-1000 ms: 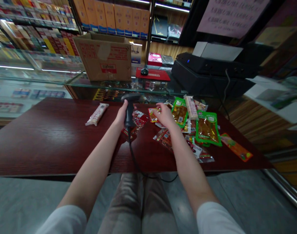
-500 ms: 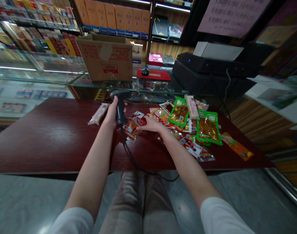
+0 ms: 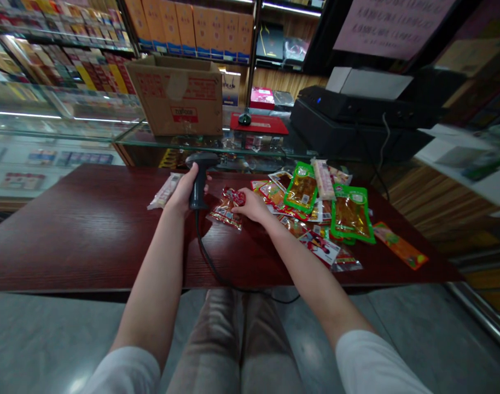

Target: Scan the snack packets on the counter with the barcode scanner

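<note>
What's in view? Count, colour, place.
table: 1, dark red, front
scanner: 1, black, left hand
cable: 1, black, below scanner
red packet: 1, red/clear, right hand
pile: packets, uncountable, mixed, table right
white packets: 2+, white, scanner's left, pile
green packets: 2+, green, pile
orange packet: 1, orange, table right
carton: 1, brown, counter
mat: 1, red, counter
equipment: uncertain, black, behind pile
sign: 1, pink, upper right
shelf goods: many, mixed, behind
left hand: 1, bare, around scanner
right hand: 1, bare, on red packet

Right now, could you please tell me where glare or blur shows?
Head view: a pale sheen lies on the table, left of the scanner; head view: bright glints on the nearer green-edged packet; head view: the printing on the pink sign is too blurred to read.
</note>
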The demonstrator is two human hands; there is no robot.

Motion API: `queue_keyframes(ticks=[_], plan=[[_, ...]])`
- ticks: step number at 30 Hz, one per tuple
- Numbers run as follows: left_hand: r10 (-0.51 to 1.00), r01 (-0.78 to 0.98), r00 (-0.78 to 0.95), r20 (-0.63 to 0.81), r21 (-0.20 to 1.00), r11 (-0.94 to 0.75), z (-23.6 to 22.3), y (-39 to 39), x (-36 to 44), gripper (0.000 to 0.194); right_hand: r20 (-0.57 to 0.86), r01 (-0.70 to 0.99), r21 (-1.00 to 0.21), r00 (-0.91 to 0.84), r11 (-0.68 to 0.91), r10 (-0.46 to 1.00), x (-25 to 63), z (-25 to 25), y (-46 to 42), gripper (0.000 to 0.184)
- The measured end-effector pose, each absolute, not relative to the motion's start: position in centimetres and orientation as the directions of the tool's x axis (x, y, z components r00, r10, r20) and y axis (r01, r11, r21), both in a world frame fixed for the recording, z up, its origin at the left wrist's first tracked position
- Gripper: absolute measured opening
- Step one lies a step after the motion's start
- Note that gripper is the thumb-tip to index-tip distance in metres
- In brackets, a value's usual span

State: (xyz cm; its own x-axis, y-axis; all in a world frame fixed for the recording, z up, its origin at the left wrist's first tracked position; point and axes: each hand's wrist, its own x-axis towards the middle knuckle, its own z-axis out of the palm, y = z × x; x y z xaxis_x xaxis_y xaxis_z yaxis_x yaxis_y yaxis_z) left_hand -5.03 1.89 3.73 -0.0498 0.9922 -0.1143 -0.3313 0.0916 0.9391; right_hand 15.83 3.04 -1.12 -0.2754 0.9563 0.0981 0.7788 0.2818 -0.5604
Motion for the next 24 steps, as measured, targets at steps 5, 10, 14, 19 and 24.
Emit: queue_keyframes(ticks=[5,10,14,19,24], plan=[[0.996,-0.287,0.019,-0.09,0.954,0.091,3.6,1.9,-5.2,0.051,0.265,0.492,-0.839,-0.003,0.232,0.964,19.2,-0.8,5.6,0.048],[0.986,-0.184,0.163,-0.048,0.98,0.078,3.3,1.8,-4.3,0.055,0.394,0.369,-0.88,0.216,0.298,0.893,23.5,0.1,7.1,0.055],[0.957,-0.058,0.289,-0.01,0.998,0.027,3.1,1.3,-2.8,0.058,0.448,0.439,-0.844,0.264,0.307,0.854,24.5,0.1,7.1,0.053],[0.914,0.04,0.404,-0.023,0.999,0.008,2.5,0.9,-1.2,0.059,0.473,0.487,-0.808,0.2,0.332,0.858,23.8,0.1,6.7,0.051],[0.922,0.075,0.388,-0.01,0.997,-0.021,1.5,1.4,-0.7,0.06,0.456,0.505,-0.8,0.161,0.324,0.875,23.7,0.3,6.6,0.053]])
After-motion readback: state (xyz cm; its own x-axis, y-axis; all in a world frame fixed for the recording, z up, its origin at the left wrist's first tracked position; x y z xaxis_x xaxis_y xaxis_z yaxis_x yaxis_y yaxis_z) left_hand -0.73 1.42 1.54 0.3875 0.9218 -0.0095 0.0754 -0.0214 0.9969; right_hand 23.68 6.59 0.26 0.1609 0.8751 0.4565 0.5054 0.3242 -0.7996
